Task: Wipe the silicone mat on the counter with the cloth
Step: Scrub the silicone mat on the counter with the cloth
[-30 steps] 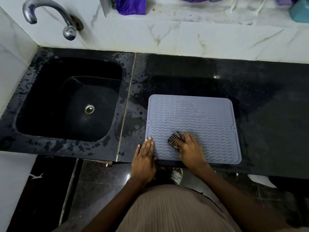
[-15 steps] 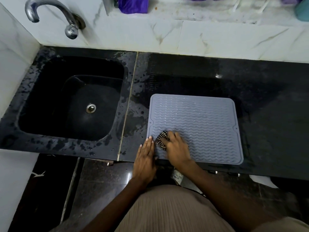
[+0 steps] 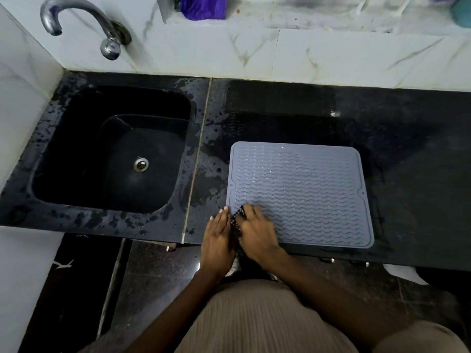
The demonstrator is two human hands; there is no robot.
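While the right hand (image 3: pixel 256 231) is bunching the cloth (image 3: pixel 237 217) under curled fingers at the near-left corner of the silicone mat (image 3: pixel 300 192), the left hand (image 3: pixel 218 236) is lying flat with straight fingers, pressing on the mat's left edge and the surface (image 3: pixel 407 174) just beside it, holding nothing

Mat is lying flat on the dark surface, right of the sink (image 3: pixel 112 149), near edge close to the surface's front lip. Cloth is mostly hidden under the right hand; only a dark checked bit is showing between the two hands

Handling, judging from looks:
- mat is probably light, floppy and grippy when dry, but the surface around it is looking wet, so it is likely sliding under wiping strokes; pinning an edge with a flat palm is making sense
- wavy ribs are probably trapping water, so strokes along the ribs are likely clearing better than across
- if lifting, taking it by a corner or by the small tabs at mid-edge seems best; it is likely drooping
- cloth is soft and small; a bunched grip is fitting

Containers: sink is sitting empty, only the drain (image 3: pixel 141 164) and droplets showing; tap (image 3: pixel 76 21) above it is not visibly running. Teal container (image 3: pixel 462 11) on the back ledge is cut off, contents not visible
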